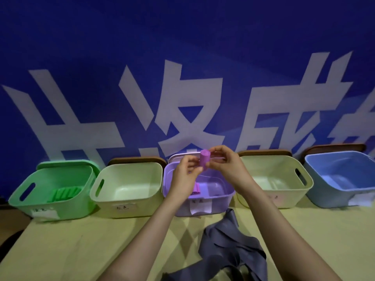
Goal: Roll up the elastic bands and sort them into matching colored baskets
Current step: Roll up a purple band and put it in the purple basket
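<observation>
Head cam, looking down at the counter [81, 250], with five baskets lined up across the middle of the frame. Both hands are raised at centre frame, right above the purple basket [182, 207], and they've got the purple roll [205, 161] between them. It's a tight little cylinder standing roughly upright. The left hand [187, 173] pinches it from the lower left side with thumb and fingertips. The right hand [225, 165] pinches it from the right, fingers curled in around it. So the roll sits between the two sets of fingertips, up over the back rim of the purple basket and not inside it.

Down in that basket there's a second purple roll [195, 189] lying on the bottom, partly hidden behind the left wrist.

Far left is the green basket [50, 199] with a row of green rolls [63, 194] in it. Next to it is the left cream basket [125, 199], then purple, then the right cream basket [274, 197], and the blue basket [334, 195] at the right edge. Some have paper labels on the front, too blurry to read.

An unrolled grey band [229, 246] lies crumpled on the counter in the lower middle, between the forearms. A blue banner [182, 57] with big white characters fills the top half.
</observation>
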A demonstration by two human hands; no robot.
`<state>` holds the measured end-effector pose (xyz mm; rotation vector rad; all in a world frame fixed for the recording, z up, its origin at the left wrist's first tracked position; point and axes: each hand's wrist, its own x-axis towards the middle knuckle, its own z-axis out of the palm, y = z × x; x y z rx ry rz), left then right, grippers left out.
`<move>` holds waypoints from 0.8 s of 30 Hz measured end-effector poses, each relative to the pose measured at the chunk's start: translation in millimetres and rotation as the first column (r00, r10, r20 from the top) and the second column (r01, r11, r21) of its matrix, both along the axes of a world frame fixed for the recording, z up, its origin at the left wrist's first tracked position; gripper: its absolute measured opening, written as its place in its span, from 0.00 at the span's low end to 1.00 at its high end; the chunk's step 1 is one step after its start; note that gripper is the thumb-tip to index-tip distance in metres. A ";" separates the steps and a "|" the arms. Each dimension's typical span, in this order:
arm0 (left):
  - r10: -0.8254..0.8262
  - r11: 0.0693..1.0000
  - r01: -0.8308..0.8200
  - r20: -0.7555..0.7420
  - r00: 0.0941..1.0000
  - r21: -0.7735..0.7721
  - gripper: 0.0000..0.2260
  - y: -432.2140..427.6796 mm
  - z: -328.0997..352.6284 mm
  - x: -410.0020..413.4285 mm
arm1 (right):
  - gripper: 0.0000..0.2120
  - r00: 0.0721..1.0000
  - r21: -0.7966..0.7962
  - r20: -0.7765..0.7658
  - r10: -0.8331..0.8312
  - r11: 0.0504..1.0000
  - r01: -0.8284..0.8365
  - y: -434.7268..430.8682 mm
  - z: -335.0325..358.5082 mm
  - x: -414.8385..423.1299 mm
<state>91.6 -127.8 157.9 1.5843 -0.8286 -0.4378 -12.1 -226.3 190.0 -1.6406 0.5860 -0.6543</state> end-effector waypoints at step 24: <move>-0.432 0.436 0.078 0.133 0.892 0.896 0.12 -89.5 -121.0 94.1 | 0.12 0.532 -0.083 -0.845 -0.063 0.996 -0.013 -89.9 -153.6 109.4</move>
